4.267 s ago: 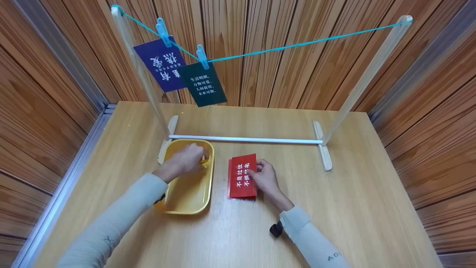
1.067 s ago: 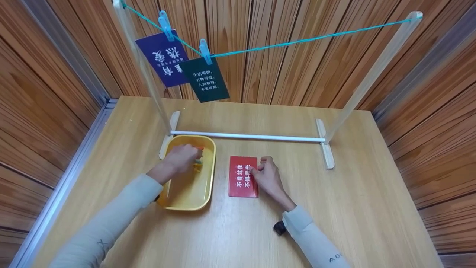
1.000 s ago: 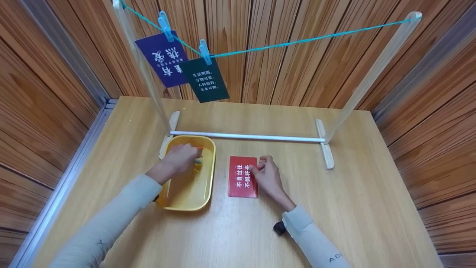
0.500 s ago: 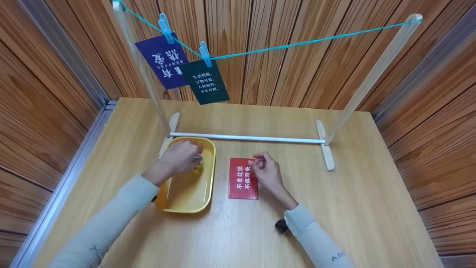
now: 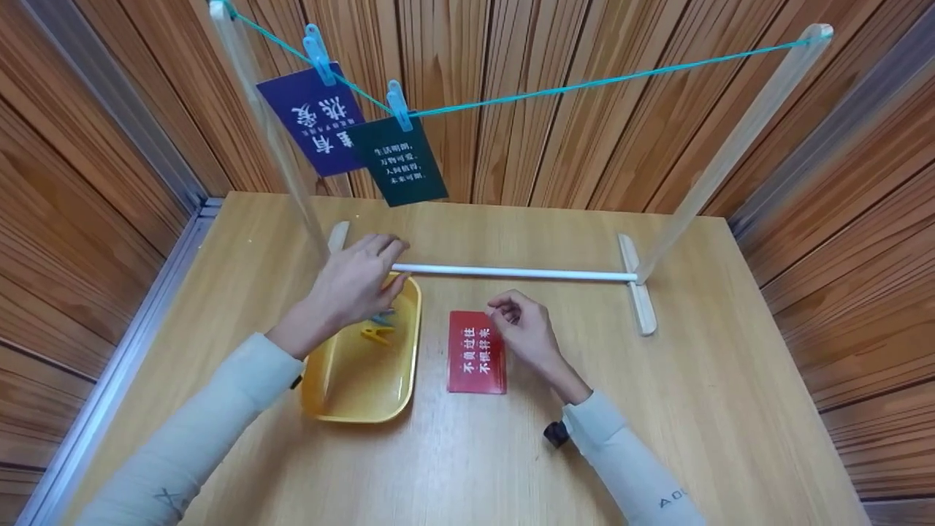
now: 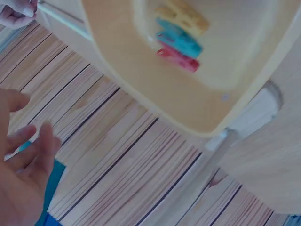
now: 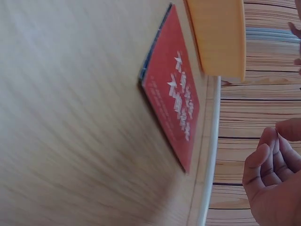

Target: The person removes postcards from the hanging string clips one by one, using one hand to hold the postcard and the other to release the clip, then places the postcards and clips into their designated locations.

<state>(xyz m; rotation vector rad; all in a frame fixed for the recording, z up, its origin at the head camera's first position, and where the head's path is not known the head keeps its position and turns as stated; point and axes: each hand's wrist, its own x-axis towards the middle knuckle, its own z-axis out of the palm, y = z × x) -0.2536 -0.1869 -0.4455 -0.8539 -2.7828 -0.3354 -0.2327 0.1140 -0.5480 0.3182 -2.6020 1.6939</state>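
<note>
In the head view my left hand (image 5: 356, 283) is over the far end of the yellow tray (image 5: 358, 421), its fingers loosely spread. The left wrist view shows nothing in that hand (image 6: 26, 160). Inside the tray lie a yellow clothespin (image 6: 186, 16), a blue clothespin (image 6: 178, 37) and a red clothespin (image 6: 178, 58). A stack of cards, with a red card (image 5: 476, 354) with white writing on top, lies flat on the table. Beside its upper right corner is my right hand (image 5: 527, 329). Its fingers (image 7: 265, 162) curl loosely, apart from the cards and with nothing visible between them.
A teal cord (image 5: 555, 91) runs between two wooden posts. On its left part, blue clothespins hold a purple card (image 5: 310, 120) and a dark green card (image 5: 402, 161). A white rod (image 5: 511, 272) joins the stand's feet behind the tray.
My left hand has risen out of the tray toward its far end, baring a yellow clothespin. My right hand has drawn back from the red card, which it gripped earlier and which now lies flat.
</note>
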